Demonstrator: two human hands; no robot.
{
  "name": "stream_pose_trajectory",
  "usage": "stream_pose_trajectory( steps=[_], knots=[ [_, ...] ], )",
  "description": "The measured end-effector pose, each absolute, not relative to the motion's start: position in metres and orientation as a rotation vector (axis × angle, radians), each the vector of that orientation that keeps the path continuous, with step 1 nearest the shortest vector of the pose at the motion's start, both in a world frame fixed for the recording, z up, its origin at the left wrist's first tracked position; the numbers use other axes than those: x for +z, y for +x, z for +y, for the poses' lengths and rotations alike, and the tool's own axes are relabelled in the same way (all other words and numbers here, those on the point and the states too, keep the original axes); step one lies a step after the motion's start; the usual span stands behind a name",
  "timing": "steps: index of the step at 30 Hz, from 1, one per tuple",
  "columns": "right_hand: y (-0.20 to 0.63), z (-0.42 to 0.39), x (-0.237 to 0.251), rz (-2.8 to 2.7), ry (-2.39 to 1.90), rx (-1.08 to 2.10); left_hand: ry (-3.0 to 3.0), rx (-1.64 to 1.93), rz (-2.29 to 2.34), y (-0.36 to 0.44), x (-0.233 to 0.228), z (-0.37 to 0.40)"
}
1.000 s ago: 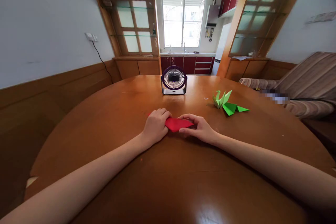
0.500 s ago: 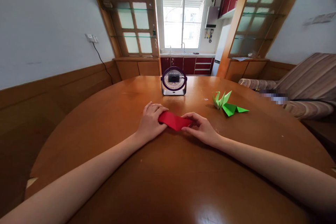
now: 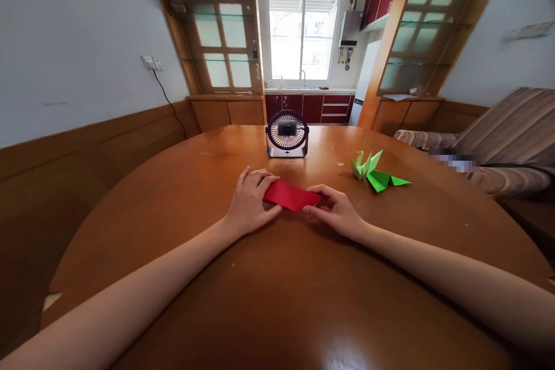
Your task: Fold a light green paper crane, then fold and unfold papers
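Observation:
A folded piece of red origami paper (image 3: 291, 195) lies low over the table between my two hands. My left hand (image 3: 251, 199) grips its left end, fingers along the far edge and thumb at the near edge. At the other end, my right hand (image 3: 336, 211) pinches the paper between thumb and fingers. Both ends of the paper are partly covered by my fingers. To the right stand a pale green paper crane (image 3: 365, 166) and a brighter green folded paper piece (image 3: 380, 180), which touch or overlap.
Beyond my hands a small dark desk fan (image 3: 287, 133) stands on the round wooden table (image 3: 277, 289). A striped armchair (image 3: 511, 127) is at the right, past the table's edge. A cord (image 3: 167, 95) hangs from the wall socket at the left.
The red paper has shifted slightly to the right and its right part now looks flatter. My right hand has moved a little to the right; my left thumb reaches further along the near edge.

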State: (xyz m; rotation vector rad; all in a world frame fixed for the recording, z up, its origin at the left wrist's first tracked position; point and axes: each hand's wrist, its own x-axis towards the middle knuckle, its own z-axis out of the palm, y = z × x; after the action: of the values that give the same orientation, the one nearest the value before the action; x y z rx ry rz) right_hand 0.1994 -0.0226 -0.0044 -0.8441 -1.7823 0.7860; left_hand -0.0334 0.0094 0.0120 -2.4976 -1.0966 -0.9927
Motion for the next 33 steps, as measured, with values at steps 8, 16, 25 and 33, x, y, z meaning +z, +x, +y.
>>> stream_pose_trajectory(
  steps=[8, 16, 25, 33],
  knots=[
    [0.200, -0.019, -0.004, -1.691, -0.811, 0.953, -2.405, -0.786, -0.981, -0.045, 0.013, 0.020],
    [0.201, -0.018, 0.000, -1.580, -0.808, 1.143, -2.421, -0.666, -0.867, -0.047, 0.014, 0.025],
    [0.214, -0.012, -0.002, -1.809, -0.872, 0.579, -2.484, -1.030, -1.187, -0.051, 0.011, 0.029],
    [0.229, -0.001, -0.002, -1.974, -0.792, 0.256, -3.047, -1.942, -1.354, -0.047, 0.004, 0.036]
  ],
)
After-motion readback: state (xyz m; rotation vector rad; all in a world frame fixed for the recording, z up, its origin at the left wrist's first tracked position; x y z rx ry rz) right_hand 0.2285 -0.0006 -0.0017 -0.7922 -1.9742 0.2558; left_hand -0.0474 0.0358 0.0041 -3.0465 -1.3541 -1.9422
